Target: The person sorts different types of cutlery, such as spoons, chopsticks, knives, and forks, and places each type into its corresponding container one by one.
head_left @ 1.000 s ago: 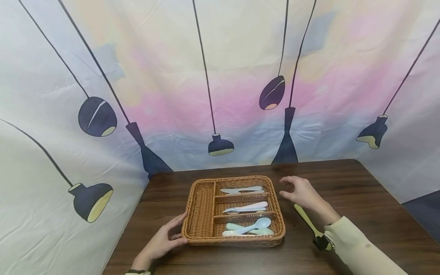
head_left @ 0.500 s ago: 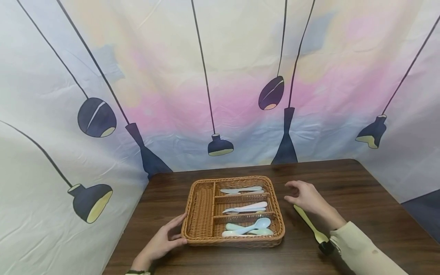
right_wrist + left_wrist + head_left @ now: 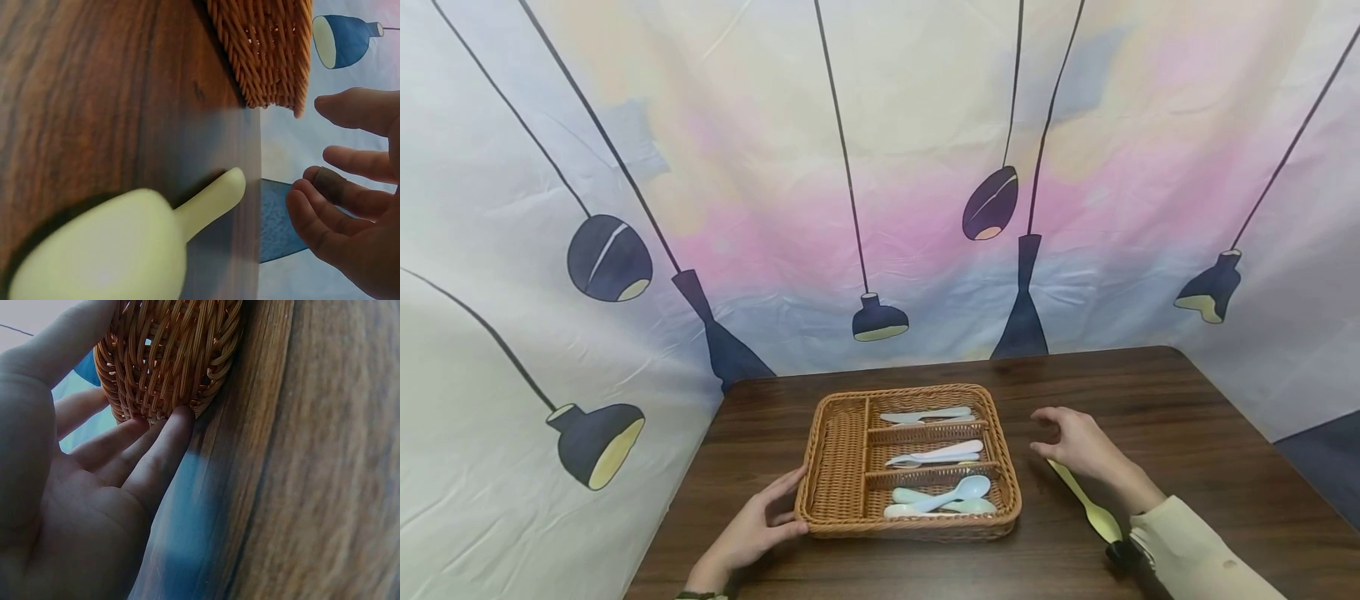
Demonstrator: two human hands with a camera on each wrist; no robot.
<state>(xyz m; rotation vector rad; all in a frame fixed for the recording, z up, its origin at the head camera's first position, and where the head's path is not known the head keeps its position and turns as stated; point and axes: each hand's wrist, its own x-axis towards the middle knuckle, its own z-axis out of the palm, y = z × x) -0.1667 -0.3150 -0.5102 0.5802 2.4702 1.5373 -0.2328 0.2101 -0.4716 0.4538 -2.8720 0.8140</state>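
Observation:
A wicker cutlery basket [image 3: 842,467] lies on the table. My left hand [image 3: 748,525] rests against its left wall. In the left wrist view the fingertips [image 3: 181,419] touch the weave without curling round it. To the right of the basket lies a yellow-green spoon [image 3: 1102,523], bowl towards me. Over its handle end hovers my right hand [image 3: 1086,450], fingers loosely bent and holding nothing. The right wrist view has the spoon [image 3: 112,250] apart from those fingers. Inside the basket are a pale knife [image 3: 925,414], pale forks [image 3: 943,454] and several pale spoons [image 3: 973,487].
Dividers split the basket, and its long left compartment shows bare weave. Dark wood table [image 3: 1112,383] surrounds it. Behind the table hangs a pastel cloth [image 3: 760,167] printed with dark lamps. A black strap sits at the right wrist, near the spoon's bowl.
My right hand has drifted right and towards me, away from the basket's right side, and more of the spoon's bowl shows. The left hand and basket hold their place.

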